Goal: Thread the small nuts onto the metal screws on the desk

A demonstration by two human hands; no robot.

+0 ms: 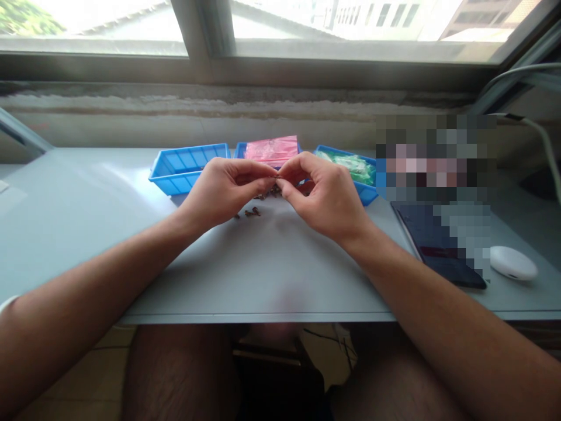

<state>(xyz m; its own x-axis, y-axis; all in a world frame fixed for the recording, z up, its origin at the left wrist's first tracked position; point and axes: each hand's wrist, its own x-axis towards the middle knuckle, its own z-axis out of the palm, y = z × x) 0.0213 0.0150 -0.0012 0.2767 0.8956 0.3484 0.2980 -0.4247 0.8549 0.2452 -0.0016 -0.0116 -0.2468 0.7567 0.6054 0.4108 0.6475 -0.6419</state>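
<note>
My left hand (223, 190) and my right hand (324, 196) meet above the grey table (263, 275), fingertips pinched together on a small dark part (276, 188); what exactly each finger grips is too small to tell. A few more small dark parts (252, 213) lie loose on the table just below my left hand. Behind my hands stand three blue bins: an empty-looking one (184, 166) on the left, a middle one holding a pink bag (272, 149), and a right one holding green bags (357, 166).
A dark flat notebook-like item (432, 245) and a white oval case (512, 263) lie at the right of the table. A blurred-out patch covers the area behind them. A window ledge runs along the back. A cable (543, 140) hangs at far right.
</note>
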